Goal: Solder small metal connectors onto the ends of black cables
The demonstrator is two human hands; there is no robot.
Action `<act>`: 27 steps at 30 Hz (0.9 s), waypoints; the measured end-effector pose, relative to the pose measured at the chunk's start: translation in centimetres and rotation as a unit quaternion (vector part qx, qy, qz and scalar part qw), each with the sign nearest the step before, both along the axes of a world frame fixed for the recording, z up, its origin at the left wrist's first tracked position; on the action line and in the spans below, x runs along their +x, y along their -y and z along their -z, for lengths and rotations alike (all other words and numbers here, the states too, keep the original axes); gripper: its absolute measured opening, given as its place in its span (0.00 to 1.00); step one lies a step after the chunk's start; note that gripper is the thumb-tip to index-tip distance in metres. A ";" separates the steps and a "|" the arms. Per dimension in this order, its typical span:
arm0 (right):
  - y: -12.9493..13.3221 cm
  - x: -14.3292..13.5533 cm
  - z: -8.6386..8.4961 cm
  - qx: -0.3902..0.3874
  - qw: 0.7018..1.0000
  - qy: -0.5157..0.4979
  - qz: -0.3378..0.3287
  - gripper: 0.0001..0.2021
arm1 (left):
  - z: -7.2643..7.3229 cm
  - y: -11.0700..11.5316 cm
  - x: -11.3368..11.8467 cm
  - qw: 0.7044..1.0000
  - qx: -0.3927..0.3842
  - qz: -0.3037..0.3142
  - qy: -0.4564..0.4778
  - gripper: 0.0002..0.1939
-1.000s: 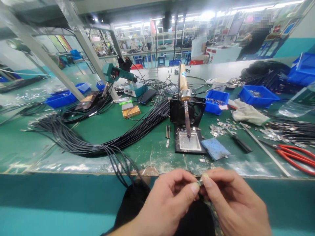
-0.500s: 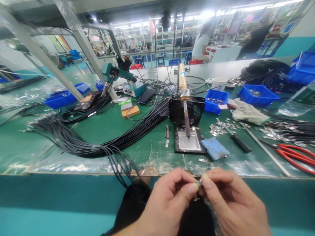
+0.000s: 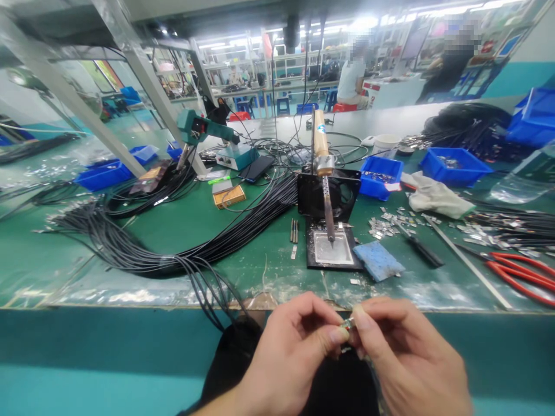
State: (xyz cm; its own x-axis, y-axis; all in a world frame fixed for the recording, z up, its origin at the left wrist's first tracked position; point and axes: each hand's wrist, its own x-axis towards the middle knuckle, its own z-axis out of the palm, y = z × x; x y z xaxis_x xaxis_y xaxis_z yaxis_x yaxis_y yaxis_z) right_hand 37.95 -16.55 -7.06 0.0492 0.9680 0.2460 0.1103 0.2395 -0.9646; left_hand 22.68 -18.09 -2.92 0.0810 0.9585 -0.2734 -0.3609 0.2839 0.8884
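Note:
Just in front of the bench edge, above my lap, my left hand pinches a small metal connector between thumb and forefinger. Red and green specks show on this piece. From the other side, my right hand closes thumb and forefinger on its right end. Both sets of fingertips nearly meet, so most of the connector is hidden. Beyond the hands, a soldering iron with a wooden handle points down into a shallow metal tray. A blue sponge lies to the right of the tray.
A thick bundle of black cables crosses the bench at left. A black fan stands behind the tray. At right are red-handled pliers, a steel ruler, a glove and blue bins. Two people are farther back.
My left hand has moved slightly left, and more of the connector shows between the fingertips. My right hand keeps its pinch almost in place.

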 end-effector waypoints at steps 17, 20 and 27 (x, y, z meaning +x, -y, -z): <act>-0.8 -0.1 -0.5 -0.147 0.981 -0.088 -0.091 0.12 | 0.9 -0.3 -0.3 0.998 0.047 0.039 0.008 0.07; -0.8 -0.2 -0.5 -0.152 0.981 -0.089 -0.087 0.13 | 0.9 -0.3 -0.3 0.998 0.047 0.044 0.019 0.07; -0.8 0.0 -0.3 -0.136 0.984 -0.081 -0.087 0.11 | 1.1 -0.3 -0.4 0.996 0.044 0.068 0.033 0.07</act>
